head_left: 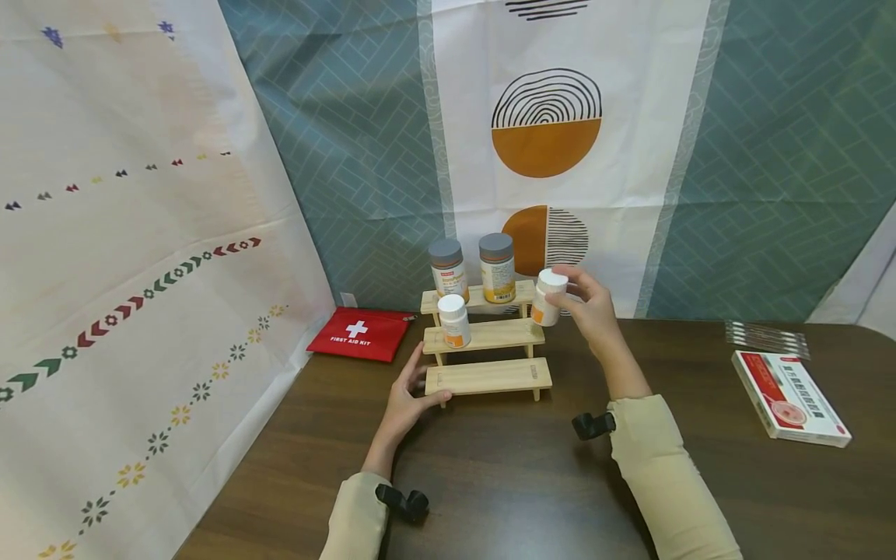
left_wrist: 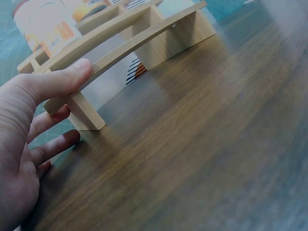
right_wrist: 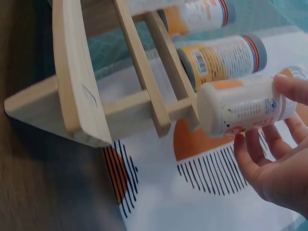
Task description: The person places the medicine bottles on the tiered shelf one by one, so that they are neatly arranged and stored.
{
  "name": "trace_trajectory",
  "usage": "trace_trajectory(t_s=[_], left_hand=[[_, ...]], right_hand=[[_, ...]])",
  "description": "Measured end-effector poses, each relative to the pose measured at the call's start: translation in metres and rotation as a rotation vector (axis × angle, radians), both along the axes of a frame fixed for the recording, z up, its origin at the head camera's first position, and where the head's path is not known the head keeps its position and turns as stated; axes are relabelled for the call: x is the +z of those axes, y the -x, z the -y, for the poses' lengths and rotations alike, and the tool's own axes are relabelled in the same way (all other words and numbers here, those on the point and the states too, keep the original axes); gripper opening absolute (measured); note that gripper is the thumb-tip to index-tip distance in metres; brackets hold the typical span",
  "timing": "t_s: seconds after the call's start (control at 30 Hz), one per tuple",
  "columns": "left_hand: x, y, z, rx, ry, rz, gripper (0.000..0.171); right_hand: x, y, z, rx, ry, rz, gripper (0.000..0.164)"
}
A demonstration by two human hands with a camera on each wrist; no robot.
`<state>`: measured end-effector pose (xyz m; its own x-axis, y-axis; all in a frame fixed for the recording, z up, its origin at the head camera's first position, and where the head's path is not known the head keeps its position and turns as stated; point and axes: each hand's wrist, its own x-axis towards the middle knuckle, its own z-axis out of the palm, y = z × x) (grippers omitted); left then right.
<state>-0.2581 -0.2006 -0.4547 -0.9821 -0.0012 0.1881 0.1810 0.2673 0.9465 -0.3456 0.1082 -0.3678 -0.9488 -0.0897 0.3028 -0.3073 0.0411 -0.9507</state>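
A three-step wooden display rack [head_left: 488, 376] stands on the table. My left hand [head_left: 402, 400] grips the left end of its lowest step, thumb on top and a finger beneath in the left wrist view. My right hand [head_left: 591, 307] holds a white pill bottle [head_left: 548, 299] by its cap end, beside the right end of the middle step. In the right wrist view this pill bottle [right_wrist: 248, 107] hangs apart from the wood. Another white pill bottle [head_left: 454, 322] stands on the middle step's left part. Two grey-lidded jars, one left [head_left: 449, 271] and one right [head_left: 498, 269], stand on the top step.
A red first aid pouch [head_left: 360, 333] lies left of the rack. At the right of the dark wooden table [head_left: 511, 482] lie a red and white box [head_left: 791, 398] and a clear pack of thin sticks [head_left: 767, 339]. A patterned cloth [head_left: 560, 47] hangs behind.
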Motion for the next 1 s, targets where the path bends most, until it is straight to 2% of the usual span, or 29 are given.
trace_trajectory(t_s=[0.03, 0.13, 0.7, 1.0], left_hand=[[0.004, -0.002, -0.001, -0.004, 0.001, 0.003, 0.095], [0.005, -0.003, -0.001, -0.004, 0.009, 0.011, 0.095], [0.005, -0.002, 0.0, -0.004, 0.002, 0.02, 0.096], [0.006, -0.002, 0.0, -0.002, 0.011, 0.029, 0.096]], right_hand=[[0.0, 0.0, 0.002, 0.009, -0.003, -0.006, 0.048], [0.0, -0.002, 0.009, 0.031, -0.02, -0.014, 0.048], [-0.012, -0.004, 0.035, 0.136, -0.117, -0.02, 0.048], [-0.021, -0.001, 0.042, 0.129, -0.139, -0.032, 0.048]])
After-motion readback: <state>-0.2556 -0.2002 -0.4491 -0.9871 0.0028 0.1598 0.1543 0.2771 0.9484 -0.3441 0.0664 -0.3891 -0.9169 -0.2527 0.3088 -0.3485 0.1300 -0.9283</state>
